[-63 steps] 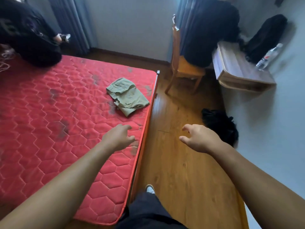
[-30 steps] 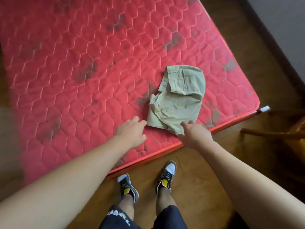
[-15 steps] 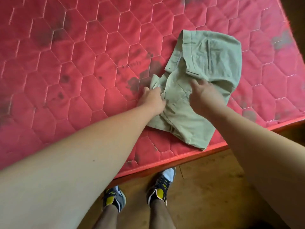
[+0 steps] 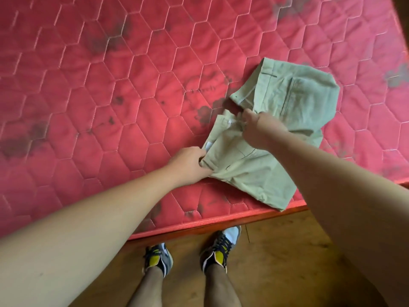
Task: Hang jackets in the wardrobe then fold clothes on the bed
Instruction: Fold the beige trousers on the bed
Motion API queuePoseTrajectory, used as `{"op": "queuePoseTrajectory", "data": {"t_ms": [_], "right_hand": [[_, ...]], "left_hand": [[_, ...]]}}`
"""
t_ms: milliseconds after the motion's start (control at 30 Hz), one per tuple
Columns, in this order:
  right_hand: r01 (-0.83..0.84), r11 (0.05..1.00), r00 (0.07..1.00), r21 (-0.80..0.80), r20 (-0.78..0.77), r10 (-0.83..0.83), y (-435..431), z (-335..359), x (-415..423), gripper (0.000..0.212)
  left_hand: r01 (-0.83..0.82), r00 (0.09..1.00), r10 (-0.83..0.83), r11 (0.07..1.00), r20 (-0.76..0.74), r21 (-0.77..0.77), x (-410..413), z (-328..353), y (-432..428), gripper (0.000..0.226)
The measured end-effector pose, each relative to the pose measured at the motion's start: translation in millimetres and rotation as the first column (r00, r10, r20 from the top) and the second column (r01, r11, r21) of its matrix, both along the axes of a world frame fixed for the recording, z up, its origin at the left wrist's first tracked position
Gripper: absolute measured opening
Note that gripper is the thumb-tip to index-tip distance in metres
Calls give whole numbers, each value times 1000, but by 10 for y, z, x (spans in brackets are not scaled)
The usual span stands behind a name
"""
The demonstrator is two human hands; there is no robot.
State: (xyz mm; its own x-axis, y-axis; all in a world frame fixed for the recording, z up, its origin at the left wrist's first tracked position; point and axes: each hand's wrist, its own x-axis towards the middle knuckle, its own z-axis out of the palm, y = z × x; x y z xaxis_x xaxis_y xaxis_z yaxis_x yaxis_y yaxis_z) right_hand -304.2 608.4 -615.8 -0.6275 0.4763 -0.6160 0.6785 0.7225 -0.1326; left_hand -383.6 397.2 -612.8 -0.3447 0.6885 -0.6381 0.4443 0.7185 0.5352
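Note:
A pair of pale green shorts (image 4: 285, 100) lies crumpled near the front right edge of the red quilted mattress (image 4: 110, 85). My left hand (image 4: 188, 163) grips the waistband at the shorts' near left side, fingers curled into the fabric. My right hand (image 4: 261, 129) pinches a fold of the waistband further up, near the middle of the garment. One leg of the shorts hangs slightly over the mattress edge at the front.
The mattress carries several dark stains. Its red front border (image 4: 199, 222) runs diagonally across the lower view. Below it is wooden floor (image 4: 287, 262), where my two feet in grey and yellow sneakers (image 4: 219, 247) stand close to the bed.
I walked up to the bed and reached for the shorts. Both hands now grip the waistband; the left hand has slid down and left, spreading the fabric apart.

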Motion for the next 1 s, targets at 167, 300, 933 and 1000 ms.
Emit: {"op": "queuePoseTrajectory", "data": {"t_ms": [167,300,933,1000], "right_hand": [[169,986,983,-9,-76,-169,-760,-190,179,52],[95,966,964,239,-263,-30,-1334,-359,505,47],[-12,997,961,82,-275,34,-1279,-953,596,33],[-50,999,958,-2,-284,48,-1237,-740,661,34]], "left_hand": [[-140,972,125,988,197,64,14,-159,-240,37],[-223,961,251,953,-121,205,-432,-359,226,62],[759,446,-571,650,-689,-48,-714,-886,1912,31],[754,417,-598,648,-685,-106,-781,-723,1643,23]]}}
